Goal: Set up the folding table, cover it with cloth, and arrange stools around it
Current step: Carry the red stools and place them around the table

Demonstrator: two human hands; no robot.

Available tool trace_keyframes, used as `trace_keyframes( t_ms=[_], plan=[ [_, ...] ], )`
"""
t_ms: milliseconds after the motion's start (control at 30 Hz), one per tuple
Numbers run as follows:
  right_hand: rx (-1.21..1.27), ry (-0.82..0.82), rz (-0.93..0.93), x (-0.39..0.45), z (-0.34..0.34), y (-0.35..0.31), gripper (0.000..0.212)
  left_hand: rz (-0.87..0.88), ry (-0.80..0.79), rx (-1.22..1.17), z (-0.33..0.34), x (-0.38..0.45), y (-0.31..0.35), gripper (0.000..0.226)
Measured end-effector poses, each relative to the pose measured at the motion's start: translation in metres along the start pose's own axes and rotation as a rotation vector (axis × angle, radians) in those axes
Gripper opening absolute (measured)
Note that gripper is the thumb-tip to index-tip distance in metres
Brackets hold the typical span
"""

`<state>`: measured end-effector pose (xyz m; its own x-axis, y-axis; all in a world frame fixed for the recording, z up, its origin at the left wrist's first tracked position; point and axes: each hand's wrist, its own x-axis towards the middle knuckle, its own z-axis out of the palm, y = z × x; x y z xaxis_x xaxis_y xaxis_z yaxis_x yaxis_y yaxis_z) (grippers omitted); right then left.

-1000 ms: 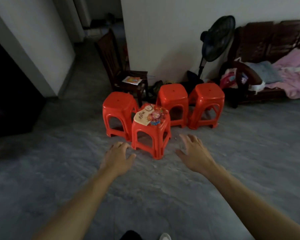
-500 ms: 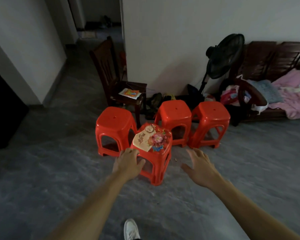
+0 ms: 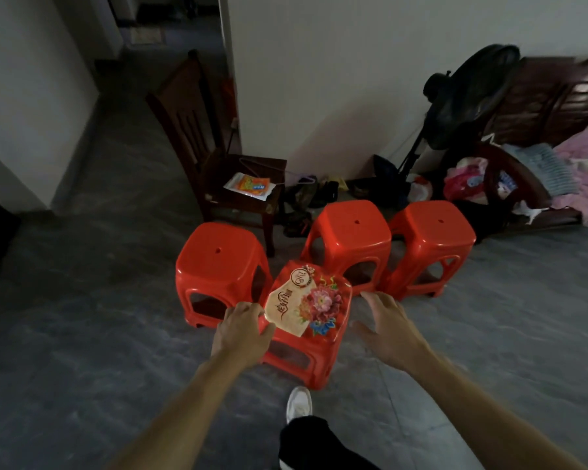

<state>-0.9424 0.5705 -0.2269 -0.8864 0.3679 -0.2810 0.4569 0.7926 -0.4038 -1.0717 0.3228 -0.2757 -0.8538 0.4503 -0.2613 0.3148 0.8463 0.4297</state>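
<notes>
Change: since half a second ago both hands have come forward to the nearest stool; the left one, then just short of its seat, now lies on the seat's near-left corner.
Decorated stool [image 3: 308,312]: red plastic, nearest of four, on the grey floor [image 3: 82,334], its seat covered by a flower-printed sheet.
Left hand [image 3: 243,329]: on that stool's near-left corner, fingers curled over the edge, thumb on top by the sheet; it holds the rim.
Right hand [image 3: 386,329]: just right of the same stool, fingers spread wide, holding nothing; whether it touches the stool I cannot tell.
Other stools: left stool [image 3: 219,262] just behind-left of the decorated one, middle stool [image 3: 350,237] behind it, right stool [image 3: 431,239] beside that.
Behind: wooden chair [image 3: 218,157] with an orange packet [image 3: 250,185] on its seat; black fan [image 3: 469,96] by the wall; wooden bench [image 3: 543,103] heaped with pink cloth.
Below: a white shoe [image 3: 298,401] on the floor.
</notes>
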Motion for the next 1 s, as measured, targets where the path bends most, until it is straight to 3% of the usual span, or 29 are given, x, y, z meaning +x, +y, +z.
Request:
trace_keyframes(
  t_ms=[367, 467, 667, 867, 1000],
  plan=[
    [0.090, -0.067, 0.170, 0.163, 0.036, 0.029, 0.066, -0.049, -0.121, -0.012, 0.014, 0.162, -0.018, 0.046],
    [0.096, -0.078, 0.229, 0.197, 0.067, 0.042, 0.072, -0.005, -0.185, 0.012, 0.043, 0.205, -0.028, 0.045],
    [0.149, -0.015, 0.325, 0.246, 0.147, 0.074, 0.057, 0.034, -0.301, 0.035, 0.131, 0.287, -0.061, 0.041],
    [0.137, -0.091, 0.458, 0.269, 0.228, 0.101, 0.076, 0.106, -0.375, 0.109, 0.203, 0.334, -0.079, 0.045],
    [0.139, -0.124, 0.548, 0.276, 0.272, 0.115, 0.101, 0.109, -0.385, 0.135, 0.234, 0.354, -0.080, 0.068]
  ],
)
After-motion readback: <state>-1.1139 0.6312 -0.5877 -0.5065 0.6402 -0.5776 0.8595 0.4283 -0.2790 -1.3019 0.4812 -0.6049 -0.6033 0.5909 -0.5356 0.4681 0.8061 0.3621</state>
